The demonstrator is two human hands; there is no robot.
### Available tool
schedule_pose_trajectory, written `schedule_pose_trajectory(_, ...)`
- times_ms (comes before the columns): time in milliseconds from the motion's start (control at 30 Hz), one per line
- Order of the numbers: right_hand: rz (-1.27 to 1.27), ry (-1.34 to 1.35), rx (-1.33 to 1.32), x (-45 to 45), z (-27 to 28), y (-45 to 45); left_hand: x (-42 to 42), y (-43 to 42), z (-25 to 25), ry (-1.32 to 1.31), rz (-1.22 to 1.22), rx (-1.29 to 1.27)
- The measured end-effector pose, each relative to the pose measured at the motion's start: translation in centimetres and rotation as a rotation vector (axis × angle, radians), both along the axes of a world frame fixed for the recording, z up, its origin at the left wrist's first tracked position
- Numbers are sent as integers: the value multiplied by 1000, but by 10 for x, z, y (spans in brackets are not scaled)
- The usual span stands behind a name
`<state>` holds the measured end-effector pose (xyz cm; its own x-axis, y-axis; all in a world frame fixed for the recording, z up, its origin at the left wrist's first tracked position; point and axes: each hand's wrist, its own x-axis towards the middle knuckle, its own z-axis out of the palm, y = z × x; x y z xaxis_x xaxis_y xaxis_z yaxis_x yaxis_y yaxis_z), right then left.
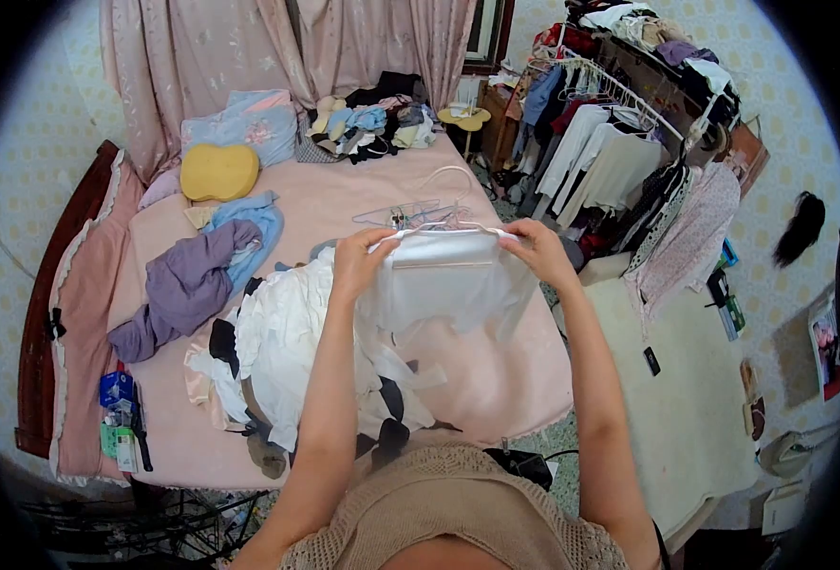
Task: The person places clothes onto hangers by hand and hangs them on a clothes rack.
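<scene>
A sheer white garment (453,294) hangs from a pale hanger (451,172) above the pink bed, held up by both hands. My left hand (366,255) pinches its upper left corner, and my right hand (538,252) pinches the upper right corner. The hanger's hook points away from me, and its lower bar shows through the thin cloth. Just beyond the garment, several loose hangers (391,213) lie on the bed. A heap of white clothes (285,328) lies to the left, partly behind my left forearm.
Purple clothing (187,275), a yellow cushion (218,172) and a pile of small clothes (368,123) are on the bed (344,195). To the right stand a loaded clothes rack (629,95) and a cream-covered surface (667,408). Blue and green boxes (118,389) sit at the bed's left edge.
</scene>
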<state>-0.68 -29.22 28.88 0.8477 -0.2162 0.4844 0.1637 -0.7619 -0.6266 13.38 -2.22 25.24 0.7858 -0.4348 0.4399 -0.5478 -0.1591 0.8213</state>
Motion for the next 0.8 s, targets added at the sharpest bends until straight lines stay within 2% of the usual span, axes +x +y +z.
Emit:
schedule_pose_trajectory(33, -21, 103, -16, 1, 0, 1, -2, -1, 1, 0, -1, 0)
schedule_pose_trajectory(100, -14, 57, 36, 6, -3, -1, -3, -1, 4, 70, 11, 16)
schedule_pose_trajectory(167, -72, -100, -143, 9, -2, -5, 1, 0, 2, 74, 3, -47)
schedule_pose_trajectory(300, -114, -120, 31, 6, 2, -10, 18, 5, -9, 31, 4, -249)
schedule_pose_trajectory(433, -186, -122, 104, 4, -7, -22, 24, 13, -18, 43, 14, -236)
schedule_pose_trajectory(500, -200, -134, 106, 2, -8, -25, 27, 15, -25, 280, -2, -163)
schedule_pose_trajectory(633, -211, -149, 118, 0, -9, -29, 24, 11, -26, 327, -3, -168)
schedule_pose_trajectory(800, -228, -182, 147, -4, -14, -43, 15, 7, -31, 452, -135, -232)
